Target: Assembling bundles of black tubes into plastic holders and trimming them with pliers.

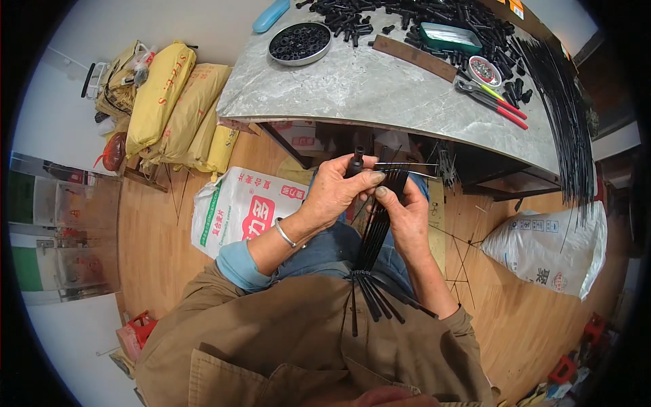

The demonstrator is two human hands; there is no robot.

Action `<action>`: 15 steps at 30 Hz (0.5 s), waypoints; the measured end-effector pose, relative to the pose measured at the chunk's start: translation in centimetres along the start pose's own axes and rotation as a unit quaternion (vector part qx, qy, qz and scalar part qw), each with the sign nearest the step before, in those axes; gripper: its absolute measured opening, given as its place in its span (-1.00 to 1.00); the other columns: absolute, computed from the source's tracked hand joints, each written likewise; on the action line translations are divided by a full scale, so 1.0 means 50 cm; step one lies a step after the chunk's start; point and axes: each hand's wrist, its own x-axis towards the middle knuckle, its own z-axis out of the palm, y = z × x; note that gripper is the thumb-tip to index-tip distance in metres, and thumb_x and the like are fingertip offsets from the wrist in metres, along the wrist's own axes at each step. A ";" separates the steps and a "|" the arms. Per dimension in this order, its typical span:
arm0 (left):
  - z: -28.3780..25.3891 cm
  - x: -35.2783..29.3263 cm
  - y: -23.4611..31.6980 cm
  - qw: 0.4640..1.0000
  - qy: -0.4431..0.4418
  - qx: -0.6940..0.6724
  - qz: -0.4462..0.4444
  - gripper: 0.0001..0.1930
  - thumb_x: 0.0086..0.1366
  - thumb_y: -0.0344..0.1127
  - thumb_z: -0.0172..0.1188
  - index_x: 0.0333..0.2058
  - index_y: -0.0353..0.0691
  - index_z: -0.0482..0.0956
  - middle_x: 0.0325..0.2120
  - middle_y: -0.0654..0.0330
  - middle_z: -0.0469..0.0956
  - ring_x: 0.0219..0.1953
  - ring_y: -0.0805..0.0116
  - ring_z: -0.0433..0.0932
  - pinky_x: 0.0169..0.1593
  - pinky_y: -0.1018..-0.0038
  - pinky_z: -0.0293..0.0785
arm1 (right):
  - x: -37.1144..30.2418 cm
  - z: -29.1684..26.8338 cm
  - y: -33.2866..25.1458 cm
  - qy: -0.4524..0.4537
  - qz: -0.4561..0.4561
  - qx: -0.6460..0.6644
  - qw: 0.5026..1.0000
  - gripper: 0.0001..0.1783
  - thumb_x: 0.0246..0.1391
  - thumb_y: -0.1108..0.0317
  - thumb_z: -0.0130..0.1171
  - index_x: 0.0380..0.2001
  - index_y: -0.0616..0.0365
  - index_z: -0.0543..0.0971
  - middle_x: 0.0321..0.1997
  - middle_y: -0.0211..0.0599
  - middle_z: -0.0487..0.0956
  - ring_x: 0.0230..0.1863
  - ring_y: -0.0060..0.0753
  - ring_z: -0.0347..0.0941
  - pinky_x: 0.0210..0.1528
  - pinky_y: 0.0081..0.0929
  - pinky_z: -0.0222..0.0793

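Note:
My left hand [333,188] is closed round a black cylindrical plastic piece [357,160] with a narrower neck, held upright. Its thumb and fingers also meet thin dark rods [413,165] that point to the right. Close beside it, my right hand [405,220] is closed on a bundle of thin black rods [373,237], thumb pressed against them. The bundle runs down to my lap, where its thicker black ends [380,298] fan out over the brown apron [271,339]. Fingers hide how the plastic piece and rods meet.
The grey marble-patterned table [298,95] ahead bears a round tin of small black parts [300,43], heaped black fittings [468,17], red-handled pliers [495,102], a rusty metal bar [415,58] and long black rods [563,122]. Sacks [163,95] stand left; a white sack [549,247] lies right.

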 end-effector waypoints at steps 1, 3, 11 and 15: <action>0.002 -0.001 0.000 1.000 0.000 0.000 0.000 -0.74 0.21 -0.39 0.28 -0.15 -0.37 0.55 -0.45 0.27 0.56 -0.47 0.59 0.46 -0.38 0.64 0.41 | 0.000 0.000 -0.002 0.000 0.000 0.000 1.000 -0.79 0.16 0.34 0.17 -0.15 0.18 0.52 -0.32 -0.42 0.59 -0.36 -0.62 0.49 -0.32 -0.65 0.44; 0.005 -0.002 -0.002 1.000 0.001 0.009 0.010 -0.73 0.21 -0.39 0.27 -0.14 -0.36 0.55 -0.45 0.27 0.57 -0.47 0.59 0.46 -0.38 0.64 0.41 | -0.001 0.001 -0.005 -0.004 0.002 -0.021 1.000 -0.79 0.18 0.34 0.15 -0.16 0.19 0.52 -0.32 -0.42 0.58 -0.33 -0.63 0.47 -0.26 -0.66 0.42; 0.004 0.007 -0.016 0.999 0.027 -0.036 0.013 -0.75 0.21 -0.38 0.27 -0.15 -0.32 0.54 -0.48 0.28 0.56 -0.47 0.58 0.48 -0.40 0.64 0.41 | 0.006 -0.003 -0.009 -0.015 -0.027 -0.226 0.974 -0.80 0.22 0.31 0.10 -0.24 0.23 0.56 -0.34 -0.49 0.58 -0.28 -0.70 0.41 -0.20 -0.67 0.35; 0.005 0.012 -0.015 0.997 0.010 -0.082 -0.002 -0.76 0.21 -0.37 0.27 -0.16 -0.30 0.51 -0.49 0.30 0.53 -0.52 0.63 0.44 -0.44 0.68 0.39 | 0.019 -0.022 0.004 -0.052 0.009 -0.193 0.980 -0.75 0.21 0.21 0.12 -0.27 0.21 0.58 -0.34 -0.48 0.59 -0.28 -0.69 0.42 -0.22 -0.65 0.35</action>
